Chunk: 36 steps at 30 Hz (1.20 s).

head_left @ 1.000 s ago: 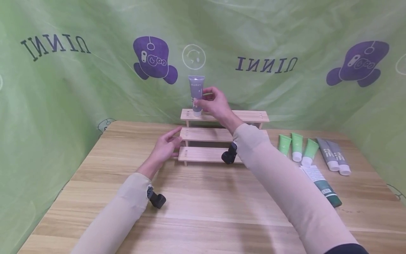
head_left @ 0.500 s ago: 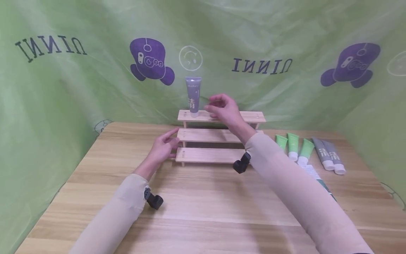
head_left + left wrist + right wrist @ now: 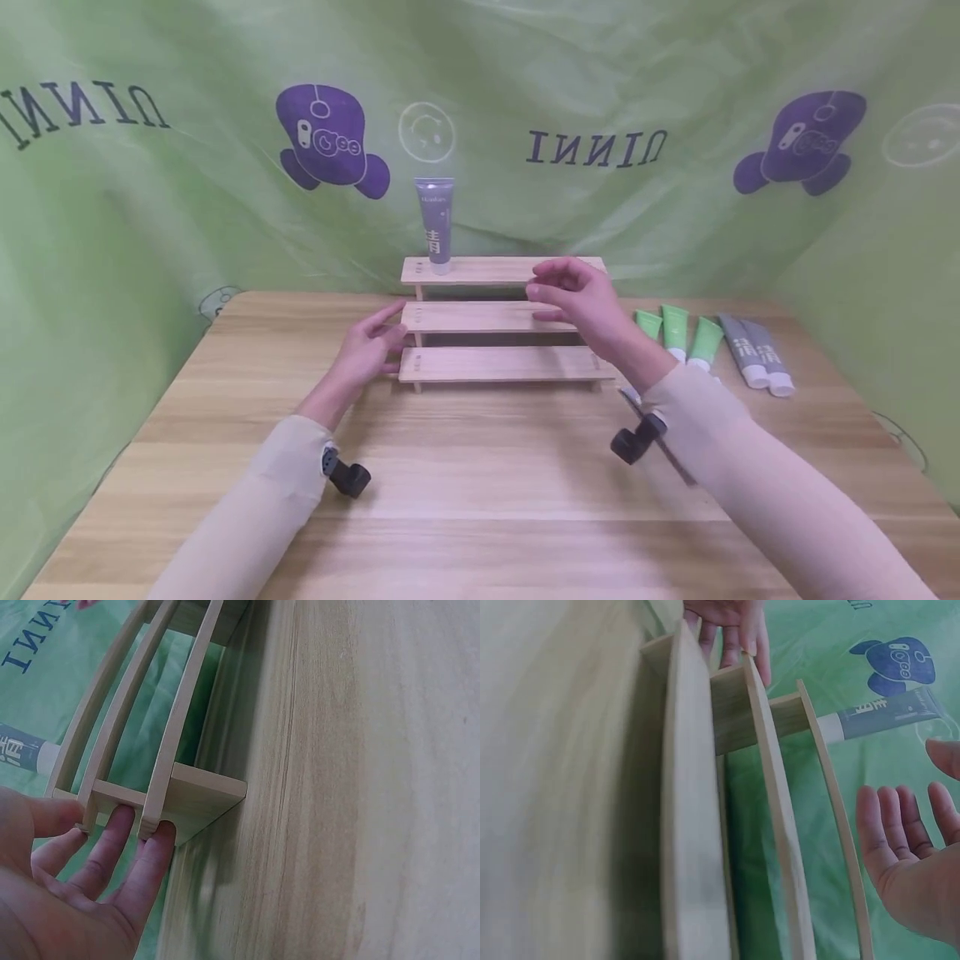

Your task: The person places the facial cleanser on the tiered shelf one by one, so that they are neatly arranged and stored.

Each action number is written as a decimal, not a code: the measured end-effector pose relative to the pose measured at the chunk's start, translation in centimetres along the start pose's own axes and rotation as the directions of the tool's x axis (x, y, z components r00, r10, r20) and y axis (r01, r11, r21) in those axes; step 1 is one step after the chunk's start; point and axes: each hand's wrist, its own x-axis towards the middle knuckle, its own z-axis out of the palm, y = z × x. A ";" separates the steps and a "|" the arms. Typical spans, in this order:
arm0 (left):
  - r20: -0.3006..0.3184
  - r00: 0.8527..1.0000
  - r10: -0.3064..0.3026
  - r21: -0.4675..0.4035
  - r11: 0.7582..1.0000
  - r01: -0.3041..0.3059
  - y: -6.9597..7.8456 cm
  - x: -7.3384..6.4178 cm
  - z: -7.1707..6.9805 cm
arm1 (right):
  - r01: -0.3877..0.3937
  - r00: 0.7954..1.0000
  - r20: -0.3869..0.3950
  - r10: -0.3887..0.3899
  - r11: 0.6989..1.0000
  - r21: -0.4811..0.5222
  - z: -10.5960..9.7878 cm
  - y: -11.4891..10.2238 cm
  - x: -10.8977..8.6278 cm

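Note:
A grey-purple squeeze tube (image 3: 437, 225) stands upright on its white cap at the left end of the top step of a three-step wooden display rack (image 3: 502, 364). My left hand (image 3: 363, 354) rests against the rack's left end. In the left wrist view its thumb and fingertips (image 3: 159, 838) touch the ends of the boards and the side panel. My right hand (image 3: 588, 304) hovers in front of the rack's right half, fingers loosely bent, holding nothing. The right wrist view shows the tube (image 3: 889, 714) well apart from that hand.
Right of the rack on the wooden table (image 3: 465, 475) lie several green tubes (image 3: 675, 329) with white caps and two grey tubes (image 3: 757, 354). Another tube is mostly hidden under the right forearm. A green printed curtain (image 3: 495, 75) hangs close behind the rack.
My right hand has let go of the grey-purple tube, leaving it standing on the top step, and drawn back right and down. My left hand stays at the rack. The head view has shifted slightly.

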 end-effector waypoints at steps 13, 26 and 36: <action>0.003 1.000 -0.015 -0.038 0.999 0.015 0.0 -0.2 -0.4 | -0.069 0.997 0.022 0.070 0.997 -0.020 -5.0 1.9 -7.5; 0.011 1.000 -0.023 -0.036 0.999 0.024 0.0 0.3 -0.2 | -0.152 0.988 0.009 0.157 0.966 -0.211 -12.0 3.6 -14.3; 0.004 0.999 -0.041 -0.053 0.998 0.042 0.1 0.4 -0.1 | -0.144 0.984 0.060 0.167 0.949 -0.279 -16.4 4.5 -16.5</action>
